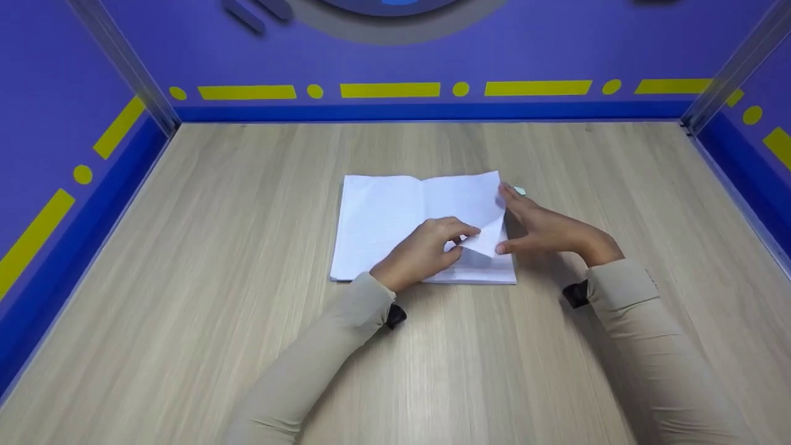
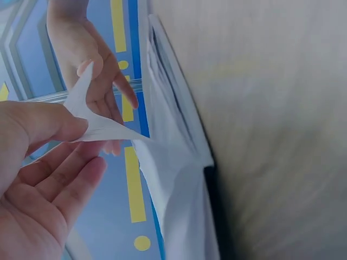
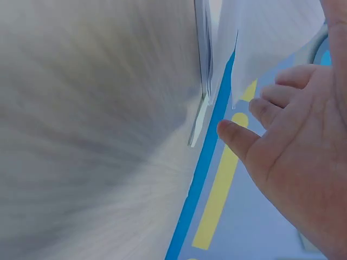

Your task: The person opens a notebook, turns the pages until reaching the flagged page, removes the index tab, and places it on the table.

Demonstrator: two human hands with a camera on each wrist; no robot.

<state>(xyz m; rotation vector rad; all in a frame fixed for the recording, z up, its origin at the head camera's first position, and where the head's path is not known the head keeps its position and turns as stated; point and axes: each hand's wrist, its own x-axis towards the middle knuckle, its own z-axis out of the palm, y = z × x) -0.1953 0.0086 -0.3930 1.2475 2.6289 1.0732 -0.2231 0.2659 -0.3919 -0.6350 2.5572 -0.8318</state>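
Observation:
A notebook [image 1: 377, 216] lies spread on the table, its pages white and faintly ruled. My left hand [image 1: 426, 253] reaches over the lower middle and pinches a lifted page [image 1: 485, 240] between thumb and index finger. In the left wrist view, that raised page [image 2: 103, 129] bends up to a pointed corner near the other hand. Beside the notebook's right edge is my right hand [image 1: 547, 232], fingers extended and thumb apart, with thumb and fingertips right at the page's edge. The right wrist view shows the page [image 3: 271, 43] standing up off the stack.
A pale green tab [image 1: 520, 191] sticks out past the notebook's right side. Wood-grain table [image 1: 204, 247] surrounds it. Blue-purple panels [image 1: 395, 62] with yellow markings wall the back and both sides. Each sleeve carries a dark wrist piece [image 1: 396, 316].

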